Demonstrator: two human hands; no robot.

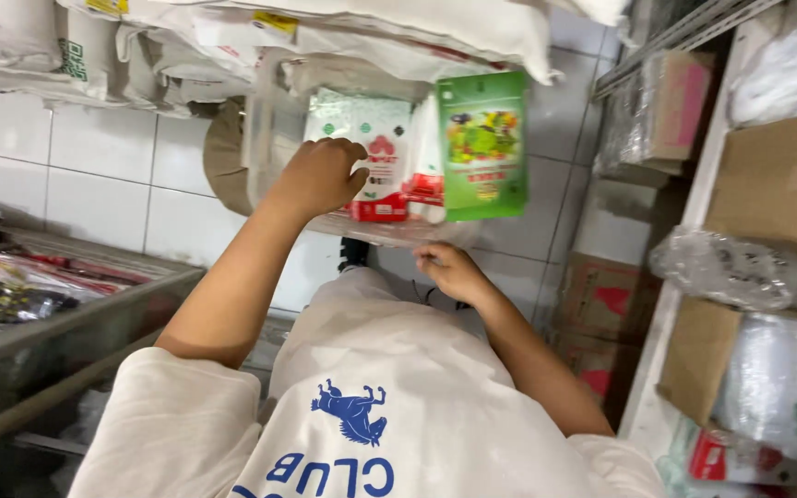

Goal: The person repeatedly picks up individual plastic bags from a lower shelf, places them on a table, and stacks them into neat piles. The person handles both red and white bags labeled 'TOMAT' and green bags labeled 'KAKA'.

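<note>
Straight ahead in the head view, a clear plastic bag (389, 231) holds upright packets: a green packet (483, 146) and a white-and-red packet (375, 157). The left hand (317, 175) reaches in with fingers curled against the white-and-red packet; whether its grip is closed on it I cannot tell. The right hand (449, 269) pinches the bag's lower edge. The packets look light, soft and slippery, best taken by a top edge. White sacks (343, 37) lie stacked above.

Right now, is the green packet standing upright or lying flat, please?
Upright: the green packet stands on edge, its printed face outward, beside the white-and-red packets.
</note>
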